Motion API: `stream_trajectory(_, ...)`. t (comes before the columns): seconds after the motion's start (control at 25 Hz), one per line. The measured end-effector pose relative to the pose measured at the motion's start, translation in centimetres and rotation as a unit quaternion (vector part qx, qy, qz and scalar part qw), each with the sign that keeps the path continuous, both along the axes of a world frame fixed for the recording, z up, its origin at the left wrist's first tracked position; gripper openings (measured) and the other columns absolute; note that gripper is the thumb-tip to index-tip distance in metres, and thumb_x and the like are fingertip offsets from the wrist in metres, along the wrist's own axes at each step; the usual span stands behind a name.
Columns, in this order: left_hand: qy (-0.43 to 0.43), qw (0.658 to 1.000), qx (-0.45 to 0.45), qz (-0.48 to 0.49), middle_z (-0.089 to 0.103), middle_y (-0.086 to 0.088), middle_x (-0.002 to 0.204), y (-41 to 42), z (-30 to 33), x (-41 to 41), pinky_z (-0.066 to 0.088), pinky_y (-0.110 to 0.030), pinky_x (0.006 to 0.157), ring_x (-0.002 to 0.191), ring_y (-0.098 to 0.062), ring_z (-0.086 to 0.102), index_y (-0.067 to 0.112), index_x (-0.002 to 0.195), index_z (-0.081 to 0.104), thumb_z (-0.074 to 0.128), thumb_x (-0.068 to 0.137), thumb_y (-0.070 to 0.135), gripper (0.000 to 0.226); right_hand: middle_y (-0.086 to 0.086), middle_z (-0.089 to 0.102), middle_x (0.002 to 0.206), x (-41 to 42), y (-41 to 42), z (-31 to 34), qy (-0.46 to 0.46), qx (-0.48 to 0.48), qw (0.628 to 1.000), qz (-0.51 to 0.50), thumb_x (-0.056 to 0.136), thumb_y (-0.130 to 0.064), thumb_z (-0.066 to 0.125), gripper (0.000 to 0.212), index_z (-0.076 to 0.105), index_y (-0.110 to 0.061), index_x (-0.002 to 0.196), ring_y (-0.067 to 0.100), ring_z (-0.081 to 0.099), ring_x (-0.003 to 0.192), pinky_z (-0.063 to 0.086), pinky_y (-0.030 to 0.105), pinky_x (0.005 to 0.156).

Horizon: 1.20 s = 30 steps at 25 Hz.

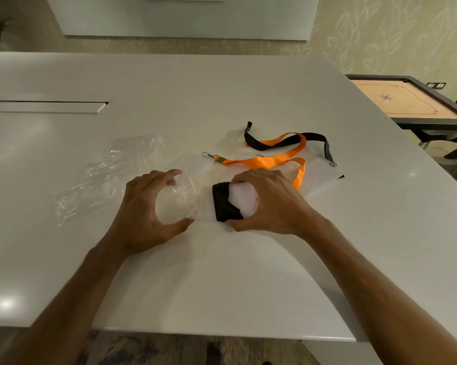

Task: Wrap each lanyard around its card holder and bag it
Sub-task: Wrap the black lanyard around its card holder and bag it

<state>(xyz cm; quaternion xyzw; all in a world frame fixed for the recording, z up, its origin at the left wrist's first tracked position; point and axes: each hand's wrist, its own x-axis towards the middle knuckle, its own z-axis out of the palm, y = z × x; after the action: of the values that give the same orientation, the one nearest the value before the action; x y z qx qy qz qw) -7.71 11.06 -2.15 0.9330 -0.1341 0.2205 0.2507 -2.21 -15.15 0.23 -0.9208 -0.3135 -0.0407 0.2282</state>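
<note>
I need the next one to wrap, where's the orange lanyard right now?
In the head view, the orange lanyard lies loose on the white table, just beyond the right hand, tangled with a black lanyard.

The surface [222,272] is lying bare across the lower centre of the frame, between the two forearms, giving open passage there. Bare room is also stretching across the upper centre and right edge. Left of centre, crumpled clear bags [90,185] are taking up space. Upper right of centre, an orange lanyard [269,160] and a black lanyard [288,142] are sprawling in loops over flat card holders [322,171], blocking a low sweep. At upper left, a slot [45,102] is interrupting the top.
</note>
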Motion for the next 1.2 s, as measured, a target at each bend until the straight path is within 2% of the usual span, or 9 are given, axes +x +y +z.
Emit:
stream_trajectory(0.2, -0.003, 1.0, 0.019, 0.003, 0.054, 0.01, 0.111, -0.3, 0.0, 0.1, 0.029, -0.035, 0.105, 0.109, -0.01, 0.05, 0.021, 0.135, 0.046, 0.069, 0.064, 0.058, 0.083, -0.013, 0.064, 0.112, 0.0, -0.5, 0.9, -0.025, 0.128, 0.99, -0.055, 0.06, -0.061, 0.08, 0.075, 0.059, -0.029, 0.124, 0.008, 0.058, 0.097, 0.05, 0.038, 0.084)
stream_trajectory(0.28, -0.005, 1.0, 0.024, 0.009, 0.055, 0.009, 0.111, -0.4, 0.0, 0.1, 0.03, -0.035, 0.103, 0.107, -0.007, 0.049, 0.019, 0.134, 0.047, 0.067, 0.064, 0.059, 0.083, -0.014, 0.063, 0.112, 0.0, -0.4, 0.9, -0.007, 0.182, 0.982, -0.057, 0.059, -0.054, 0.084, 0.074, 0.059, -0.029, 0.124, 0.003, 0.056, 0.097, 0.048, 0.028, 0.083)
stream_trajectory(0.36, -0.01, 1.0, 0.026, 0.008, 0.056, 0.009, 0.11, -0.6, -0.1, 0.0, 0.03, -0.034, 0.102, 0.105, -0.005, 0.048, 0.018, 0.134, 0.048, 0.067, 0.064, 0.06, 0.083, -0.016, 0.062, 0.111, -0.2, 0.0, 0.7, 0.029, 0.217, 0.975, -0.038, 0.06, -0.05, 0.087, 0.074, 0.059, -0.029, 0.125, -0.004, 0.053, 0.1, 0.043, 0.011, 0.08)
stream_trajectory(0.4, -0.014, 1.0, 0.025, 0.004, 0.056, 0.009, 0.11, -0.7, -0.1, 0.0, 0.03, -0.033, 0.102, 0.106, -0.006, 0.049, 0.018, 0.134, 0.048, 0.068, 0.065, 0.059, 0.083, -0.015, 0.061, 0.111, -0.4, 0.2, 0.6, 0.042, 0.222, 0.974, -0.026, 0.06, -0.048, 0.088, 0.075, 0.058, -0.029, 0.126, -0.006, 0.052, 0.1, 0.042, 0.009, 0.078)
stream_trajectory(0.64, -0.031, 0.999, 0.002, -0.014, 0.055, 0.008, 0.112, -1.0, -0.2, 0.1, 0.03, -0.029, 0.101, 0.108, -0.005, 0.049, 0.017, 0.132, 0.049, 0.071, 0.062, 0.053, 0.081, -0.015, 0.057, 0.124, -0.9, 1.2, -0.3, 0.094, 0.195, 0.976, 0.019, 0.066, -0.044, 0.087, 0.075, 0.053, -0.035, 0.133, -0.002, 0.05, 0.112, 0.041, 0.013, 0.092)
stream_trajectory(0.84, -0.045, 0.997, 0.021, -0.052, 0.057, 0.004, 0.125, -1.4, -0.5, 0.2, 0.03, -0.032, 0.105, 0.117, -0.01, 0.049, 0.016, 0.128, 0.051, 0.076, 0.059, 0.047, 0.08, -0.023, 0.058, 0.12, -1.0, 1.5, -0.4, 0.168, 0.225, 0.958, 0.064, 0.07, -0.028, 0.088, 0.07, 0.053, -0.029, 0.131, -0.006, 0.052, 0.113, 0.046, 0.023, 0.097)
stream_trajectory(1.0, -0.044, 0.997, 0.016, -0.062, 0.057, 0.011, 0.106, -1.8, -0.2, 0.3, 0.038, -0.037, 0.096, 0.098, -0.012, 0.055, 0.014, 0.117, 0.056, 0.077, 0.053, 0.038, 0.071, -0.015, 0.061, 0.12, -1.5, 2.3, -0.7, 0.203, 0.256, 0.942, 0.083, 0.08, -0.034, 0.077, 0.053, 0.055, -0.029, 0.127, 0.006, 0.058, 0.112, 0.053, 0.034, 0.093)
stream_trajectory(1.12, -0.034, 0.997, 0.018, -0.07, 0.061, 0.004, 0.099, -2.1, 0.0, 0.0, 0.035, -0.026, 0.093, 0.091, -0.015, 0.055, 0.013, 0.115, 0.055, 0.075, 0.055, 0.041, 0.069, -0.021, 0.061, 0.116, -1.9, 2.9, -1.1, 0.2, 0.292, 0.933, 0.073, 0.085, -0.031, 0.073, 0.039, 0.057, -0.032, 0.121, 0.004, 0.059, 0.11, 0.056, 0.034, 0.09)
stream_trajectory(1.2, -0.016, 0.998, 0.011, -0.064, 0.064, 0.0, 0.101, -2.3, 0.2, -0.2, 0.041, -0.03, 0.091, 0.091, -0.016, 0.057, 0.012, 0.116, 0.055, 0.08, 0.055, 0.041, 0.073, -0.027, 0.057, 0.118, -2.0, 3.1, -1.4, 0.198, 0.317, 0.926, 0.056, 0.086, -0.026, 0.071, 0.039, 0.055, -0.034, 0.121, 0.004, 0.059, 0.11, 0.057, 0.034, 0.088)
